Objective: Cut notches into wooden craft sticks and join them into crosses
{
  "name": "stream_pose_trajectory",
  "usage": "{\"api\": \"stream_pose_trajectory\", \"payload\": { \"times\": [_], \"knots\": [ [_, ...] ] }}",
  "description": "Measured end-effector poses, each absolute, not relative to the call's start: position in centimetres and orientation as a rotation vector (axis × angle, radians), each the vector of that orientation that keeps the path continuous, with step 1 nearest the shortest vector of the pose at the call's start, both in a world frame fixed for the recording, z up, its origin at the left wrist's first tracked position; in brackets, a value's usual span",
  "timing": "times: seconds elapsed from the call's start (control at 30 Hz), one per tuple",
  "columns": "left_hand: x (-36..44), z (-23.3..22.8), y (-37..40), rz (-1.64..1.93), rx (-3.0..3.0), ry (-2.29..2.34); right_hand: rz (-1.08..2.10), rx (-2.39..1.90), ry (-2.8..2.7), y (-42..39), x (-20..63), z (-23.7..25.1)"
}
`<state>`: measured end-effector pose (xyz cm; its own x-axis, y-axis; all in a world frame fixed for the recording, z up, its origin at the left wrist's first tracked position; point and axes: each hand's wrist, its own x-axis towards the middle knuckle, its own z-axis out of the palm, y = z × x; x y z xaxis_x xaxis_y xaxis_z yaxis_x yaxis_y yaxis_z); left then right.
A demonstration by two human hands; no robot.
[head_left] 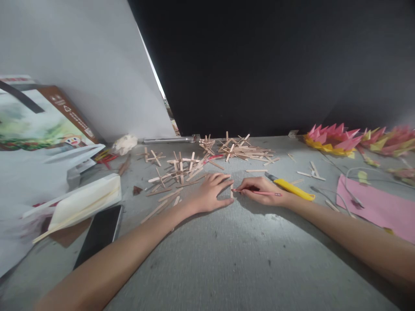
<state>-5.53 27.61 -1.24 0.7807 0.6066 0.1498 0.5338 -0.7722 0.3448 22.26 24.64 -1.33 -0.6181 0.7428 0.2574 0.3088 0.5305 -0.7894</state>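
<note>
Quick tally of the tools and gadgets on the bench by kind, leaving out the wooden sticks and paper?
Pencil, in the right hand: 1
Yellow utility knife: 1
Black phone: 1
White cable: 1
Total: 4

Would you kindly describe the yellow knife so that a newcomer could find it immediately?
Start at the grey table and find the right hand, which holds a pink pencil. Just behind that hand lies the yellow utility knife, pointing away to the left. It is the only solid yellow tool among pale wooden sticks.
</note>
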Motion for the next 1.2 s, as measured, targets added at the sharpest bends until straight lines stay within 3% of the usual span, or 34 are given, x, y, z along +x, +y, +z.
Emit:
{"api": "stream_pose_trajectory", "payload": {
  "times": [1.2],
  "knots": [
    [-5.48,-1.24,27.67,0.370,2.697,0.877,0.961,-0.859,-2.212,24.49,22.25,-1.13]
  ]
}}
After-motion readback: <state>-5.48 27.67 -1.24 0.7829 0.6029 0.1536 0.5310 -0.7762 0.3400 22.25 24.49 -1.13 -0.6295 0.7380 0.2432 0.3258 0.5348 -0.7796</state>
